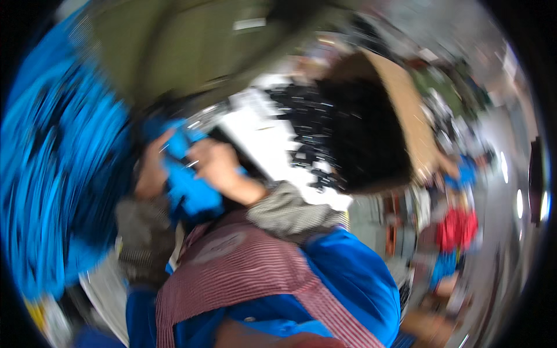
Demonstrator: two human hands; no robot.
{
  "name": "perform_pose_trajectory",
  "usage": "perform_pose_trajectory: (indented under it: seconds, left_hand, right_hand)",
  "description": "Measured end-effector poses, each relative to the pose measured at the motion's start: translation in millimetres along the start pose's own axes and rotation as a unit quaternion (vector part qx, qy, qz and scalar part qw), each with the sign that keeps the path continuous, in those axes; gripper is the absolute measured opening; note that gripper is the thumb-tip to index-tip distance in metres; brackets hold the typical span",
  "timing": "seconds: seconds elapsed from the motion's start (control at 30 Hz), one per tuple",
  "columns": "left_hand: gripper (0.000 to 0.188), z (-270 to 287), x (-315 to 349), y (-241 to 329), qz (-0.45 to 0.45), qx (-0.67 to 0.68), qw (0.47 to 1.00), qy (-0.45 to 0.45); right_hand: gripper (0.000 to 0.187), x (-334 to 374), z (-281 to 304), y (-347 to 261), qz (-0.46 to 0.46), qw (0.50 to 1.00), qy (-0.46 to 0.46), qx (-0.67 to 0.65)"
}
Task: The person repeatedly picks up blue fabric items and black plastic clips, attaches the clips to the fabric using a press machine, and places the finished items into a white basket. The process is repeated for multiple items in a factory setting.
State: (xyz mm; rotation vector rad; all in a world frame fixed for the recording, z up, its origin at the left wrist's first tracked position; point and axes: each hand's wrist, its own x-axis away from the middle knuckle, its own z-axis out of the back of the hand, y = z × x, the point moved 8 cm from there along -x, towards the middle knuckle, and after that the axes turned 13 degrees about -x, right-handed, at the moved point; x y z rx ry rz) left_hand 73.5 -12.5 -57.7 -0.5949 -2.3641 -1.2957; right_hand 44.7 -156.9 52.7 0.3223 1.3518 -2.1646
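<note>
A piece of bright blue cloth [194, 194] hangs in folds between my two hands, in front of my chest. My left hand [152, 168] grips its left side, the fingers partly hidden by the cloth. With bent fingers my right hand [223, 171] closes on its upper right part. Just beyond the hands is a small shiny metal part [206, 118], too smeared to name. A large heap of layered blue cloth pieces [58, 168] rises close beside my left forearm. The whole picture is blurred by motion.
Right of my hands, a tipped cardboard box [406, 110] lies on a white surface [261, 136]; small black pieces [313, 130] spill from its mouth. Olive-green cloth [180, 52] fills the top. Far right, people in blue [464, 171] and red [458, 227] clothing are near an aisle.
</note>
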Motion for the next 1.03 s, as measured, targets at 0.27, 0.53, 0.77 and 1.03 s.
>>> perform_pose_trajectory:
  seconds: [0.27,0.53,0.77,1.03]
  left_hand:
    - [0.025,-44.5,29.5,26.9,-0.125,0.001,0.992,-0.018]
    - [0.026,-38.7,45.4,35.8,-0.229,-0.014,0.972,0.055]
    - [0.025,-32.9,62.7,16.4,-0.320,-0.124,0.935,0.094]
    - [0.017,-20.2,48.0,20.3,-0.288,-0.227,0.920,0.137]
  right_hand:
    - [0.028,9.7,0.0,8.1,-0.311,0.920,0.001,-0.239]
    - [0.028,1.7,-1.9,21.4,-0.437,0.824,-0.049,-0.358]
    - [0.034,6.2,-8.4,30.9,-0.405,0.848,-0.058,-0.337]
    - [0.033,30.5,35.9,63.3,-0.282,0.928,0.066,-0.233]
